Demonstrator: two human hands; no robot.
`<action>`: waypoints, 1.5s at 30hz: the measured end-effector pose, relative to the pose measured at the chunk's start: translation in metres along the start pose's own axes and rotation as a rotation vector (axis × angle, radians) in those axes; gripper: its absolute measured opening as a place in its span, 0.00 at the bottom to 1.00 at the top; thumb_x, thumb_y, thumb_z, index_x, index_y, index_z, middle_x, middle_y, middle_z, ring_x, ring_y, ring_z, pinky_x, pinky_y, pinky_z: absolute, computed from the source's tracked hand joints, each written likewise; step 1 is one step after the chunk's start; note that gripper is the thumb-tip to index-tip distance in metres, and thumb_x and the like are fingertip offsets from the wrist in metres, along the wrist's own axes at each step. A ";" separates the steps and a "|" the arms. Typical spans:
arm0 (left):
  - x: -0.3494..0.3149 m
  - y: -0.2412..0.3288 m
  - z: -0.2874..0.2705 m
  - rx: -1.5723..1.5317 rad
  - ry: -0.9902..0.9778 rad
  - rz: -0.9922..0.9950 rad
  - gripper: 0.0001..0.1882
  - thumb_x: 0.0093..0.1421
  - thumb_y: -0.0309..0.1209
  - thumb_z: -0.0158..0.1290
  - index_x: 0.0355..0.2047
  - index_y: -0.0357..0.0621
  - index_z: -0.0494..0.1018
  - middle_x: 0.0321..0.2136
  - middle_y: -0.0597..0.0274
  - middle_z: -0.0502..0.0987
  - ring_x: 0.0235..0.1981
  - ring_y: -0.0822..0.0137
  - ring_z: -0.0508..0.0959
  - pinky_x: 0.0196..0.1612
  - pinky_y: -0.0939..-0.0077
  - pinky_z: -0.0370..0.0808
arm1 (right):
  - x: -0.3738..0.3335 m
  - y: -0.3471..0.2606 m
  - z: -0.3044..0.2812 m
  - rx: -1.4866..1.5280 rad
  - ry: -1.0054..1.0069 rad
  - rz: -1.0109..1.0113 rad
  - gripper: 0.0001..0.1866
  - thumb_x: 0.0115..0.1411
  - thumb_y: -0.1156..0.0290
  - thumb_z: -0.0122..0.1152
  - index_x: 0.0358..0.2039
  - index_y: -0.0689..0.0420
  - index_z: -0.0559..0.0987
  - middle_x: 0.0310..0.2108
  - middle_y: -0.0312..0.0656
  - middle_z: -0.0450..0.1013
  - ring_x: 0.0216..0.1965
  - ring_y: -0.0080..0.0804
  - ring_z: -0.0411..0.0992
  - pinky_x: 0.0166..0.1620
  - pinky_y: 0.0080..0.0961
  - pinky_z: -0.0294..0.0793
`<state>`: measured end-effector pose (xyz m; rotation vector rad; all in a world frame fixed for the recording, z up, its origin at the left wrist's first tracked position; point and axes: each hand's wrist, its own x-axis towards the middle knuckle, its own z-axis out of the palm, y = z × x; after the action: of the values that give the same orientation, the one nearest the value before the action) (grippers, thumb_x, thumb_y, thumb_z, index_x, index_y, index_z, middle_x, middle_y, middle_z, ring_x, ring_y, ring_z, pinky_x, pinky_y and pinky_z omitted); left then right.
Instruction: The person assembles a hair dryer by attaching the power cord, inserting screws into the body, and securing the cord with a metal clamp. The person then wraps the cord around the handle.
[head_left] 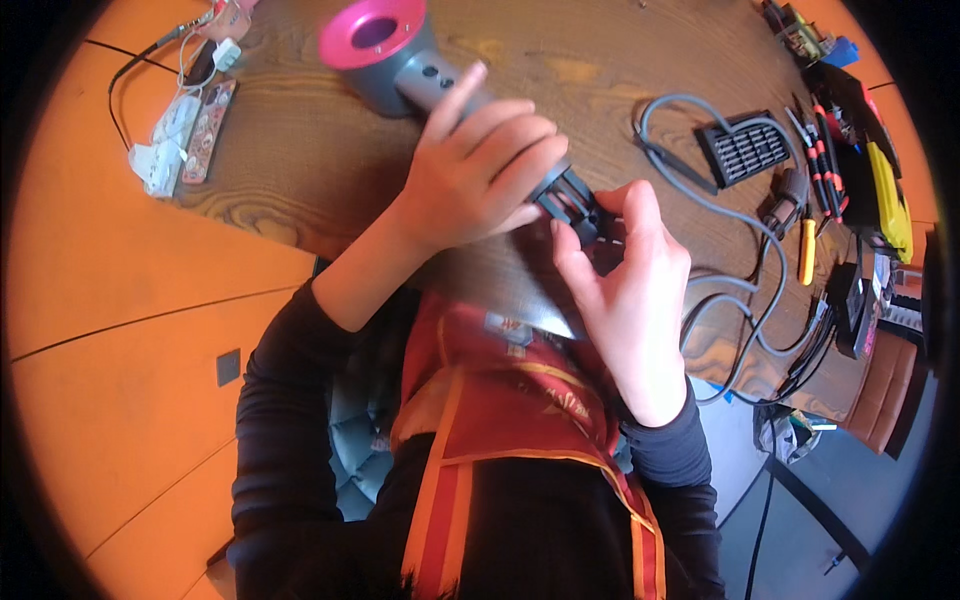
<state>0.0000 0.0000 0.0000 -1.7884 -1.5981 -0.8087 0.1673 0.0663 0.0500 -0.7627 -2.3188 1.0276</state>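
Both hands [480, 170] [625, 290] gripping grey hairdryer [400, 60]

Dark wood-grain table [300, 160], grey cable [735, 215], black bit case [742, 149], yellow-handled screwdriver [807, 250], white adapters [165, 145]

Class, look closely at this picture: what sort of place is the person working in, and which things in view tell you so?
Probably a small repair workbench: a wooden table with screwdrivers, a bit set, and a hair dryer held in both hands.

- Even, bright daylight is seen throughout; shadows stay soft.
- Straight edges are bent by fisheye distortion; black corners are left.
- Slight blur is noted near the rim.
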 end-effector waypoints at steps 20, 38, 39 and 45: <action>0.070 0.002 -0.006 -0.115 0.096 0.025 0.27 0.32 0.39 0.64 0.38 0.53 0.74 0.29 0.67 0.69 0.30 0.67 0.73 0.33 0.73 0.71 | 0.006 -0.018 -0.056 -0.020 0.193 -0.242 0.34 0.44 0.73 0.71 0.54 0.60 0.69 0.43 0.47 0.72 0.40 0.36 0.74 0.45 0.27 0.74; 0.075 0.015 -0.023 -0.212 0.075 -0.065 0.30 0.27 0.41 0.66 0.36 0.52 0.73 0.29 0.69 0.71 0.28 0.65 0.73 0.28 0.71 0.69 | -0.005 -0.019 -0.092 0.384 0.188 -0.321 0.15 0.51 0.80 0.60 0.42 0.65 0.77 0.37 0.49 0.77 0.35 0.30 0.75 0.31 0.19 0.72; 0.075 0.015 -0.025 -0.261 0.121 -0.063 0.30 0.26 0.41 0.66 0.35 0.52 0.73 0.29 0.69 0.71 0.27 0.64 0.74 0.28 0.70 0.69 | -0.003 -0.018 -0.095 0.662 0.134 -0.249 0.15 0.52 0.79 0.56 0.42 0.67 0.77 0.39 0.52 0.76 0.39 0.35 0.76 0.37 0.22 0.74; 0.077 0.036 -0.026 -0.553 0.322 0.001 0.15 0.44 0.36 0.56 0.33 0.45 0.74 0.30 0.60 0.74 0.27 0.60 0.75 0.29 0.69 0.71 | 0.025 -0.005 -0.083 0.332 0.007 -0.712 0.20 0.48 0.72 0.63 0.44 0.65 0.78 0.46 0.55 0.72 0.50 0.49 0.70 0.53 0.40 0.68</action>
<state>0.0411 0.0253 0.0749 -1.8851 -1.2344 -1.5665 0.1996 0.1219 0.1083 0.1885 -2.0696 1.0086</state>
